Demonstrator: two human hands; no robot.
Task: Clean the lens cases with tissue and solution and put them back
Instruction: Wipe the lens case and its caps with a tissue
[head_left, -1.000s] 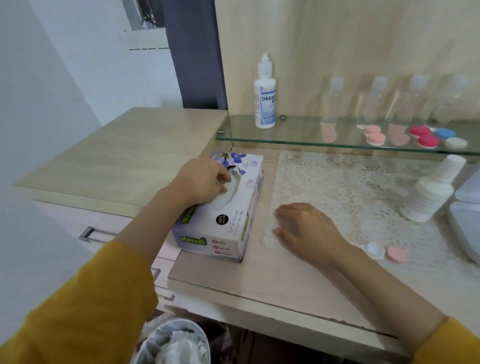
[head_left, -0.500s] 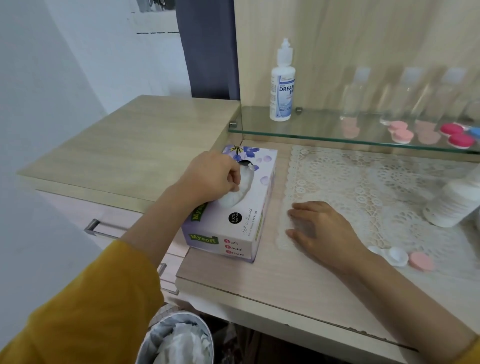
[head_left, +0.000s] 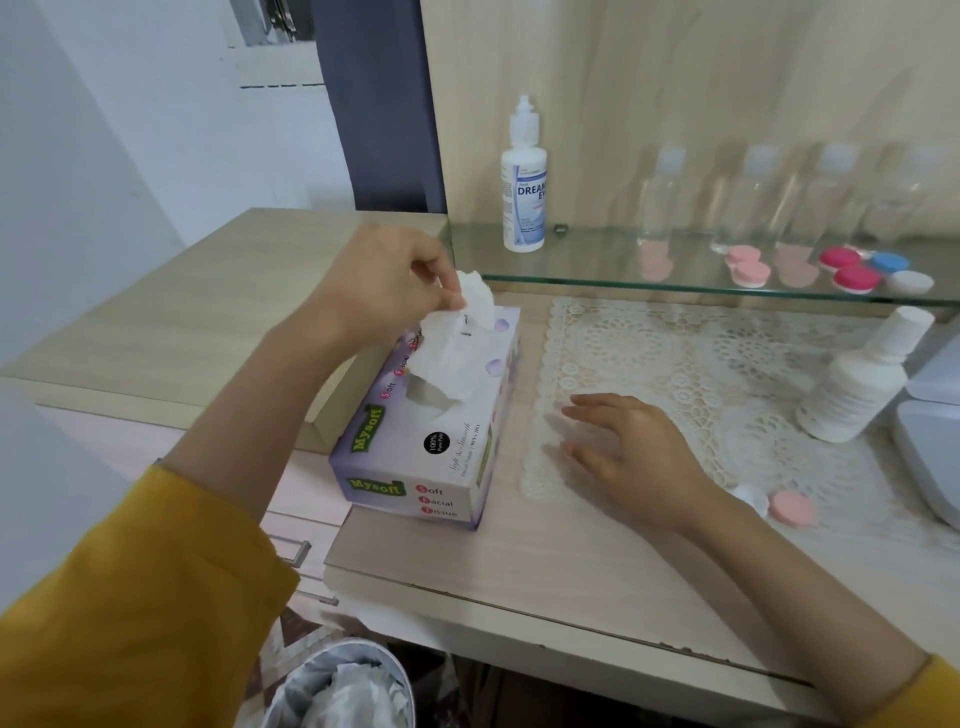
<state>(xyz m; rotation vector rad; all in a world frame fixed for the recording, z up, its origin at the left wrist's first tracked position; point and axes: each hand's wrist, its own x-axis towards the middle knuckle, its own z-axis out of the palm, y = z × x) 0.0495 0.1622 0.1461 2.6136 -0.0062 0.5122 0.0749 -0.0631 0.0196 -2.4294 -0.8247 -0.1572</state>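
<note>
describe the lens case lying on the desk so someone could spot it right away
Find the lace mat on the desk. At its near edge, just right of the right hand's wrist, lies the lens case. It has one pink and one white cap, and it alone lies down here; the other cases sit on the glass shelf.

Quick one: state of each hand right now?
Left hand: pinches a tissue partly out of the box.
Right hand: open, flat on the mat edge, holding nothing.
</note>
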